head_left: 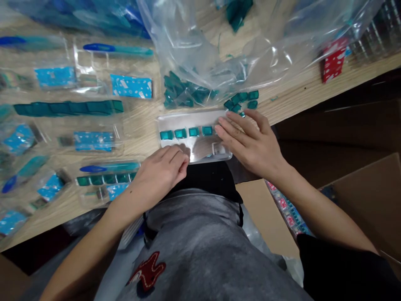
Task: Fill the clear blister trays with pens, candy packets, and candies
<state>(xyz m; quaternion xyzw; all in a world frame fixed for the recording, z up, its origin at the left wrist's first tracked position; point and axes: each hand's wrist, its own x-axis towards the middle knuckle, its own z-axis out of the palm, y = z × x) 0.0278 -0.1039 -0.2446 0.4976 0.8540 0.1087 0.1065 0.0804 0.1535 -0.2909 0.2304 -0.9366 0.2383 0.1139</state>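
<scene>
Touching the tray [184,118], left hand [165,168] curls, right hand [253,143] fans out; any grip is hidden.

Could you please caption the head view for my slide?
Both hands at a clear plastic tray bearing lined-up teal blocks.

Four blocks [194,132] lie in a row in the tray [175,119] on the table [294,92]; loose blocks [241,98] at its two o'clock, packs [56,123] at nine, a carton [263,209] at four.
</scene>
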